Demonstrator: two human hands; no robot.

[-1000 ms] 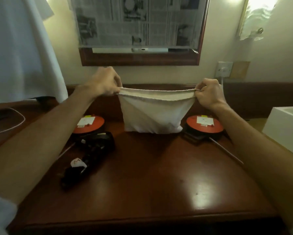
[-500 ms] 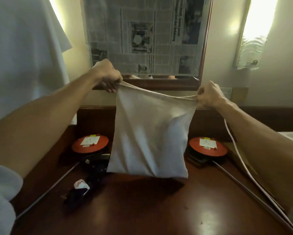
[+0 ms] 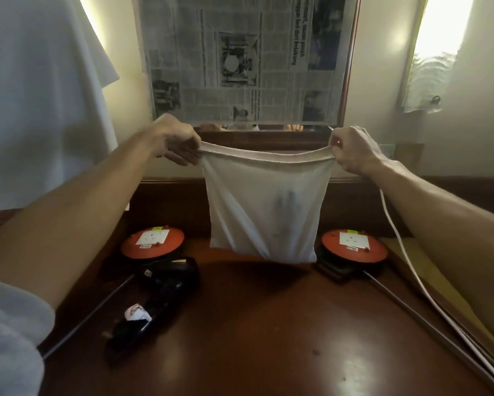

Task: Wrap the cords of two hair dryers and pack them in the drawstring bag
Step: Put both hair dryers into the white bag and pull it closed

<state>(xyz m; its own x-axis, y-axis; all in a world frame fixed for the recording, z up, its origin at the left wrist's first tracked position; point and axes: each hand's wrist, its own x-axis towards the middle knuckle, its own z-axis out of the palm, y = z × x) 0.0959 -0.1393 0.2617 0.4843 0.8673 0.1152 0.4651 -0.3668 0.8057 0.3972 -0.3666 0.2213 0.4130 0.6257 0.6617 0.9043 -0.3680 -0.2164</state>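
Fingers, left hand [image 3: 180,144]: curled tight, pinching the left end of the drawstring bag [image 3: 264,212] at its hem.
Fingers, right hand [image 3: 351,151]: likewise curled, pinching the right end of the hem; a white cord [image 3: 405,250] trails down past this forearm.
Bag: white cloth, held up between both hands with the hem drawn out wide. It hangs limp and flat, bottom edge just above the surface [image 3: 268,324]. Half a second ago it hung tilted, left hand higher; now the hem is level. Judged empty, with the mouth being spread for loading.
Hair dryer [image 3: 160,298]: black, lying on the surface to the lower left, apart from the bag, not yet packed. Whether its cord is wrapped cannot be told. A second dryer is not visible.
Two orange-topped cord reels [image 3: 153,242] [image 3: 354,244]: flanking the bag at the rear.
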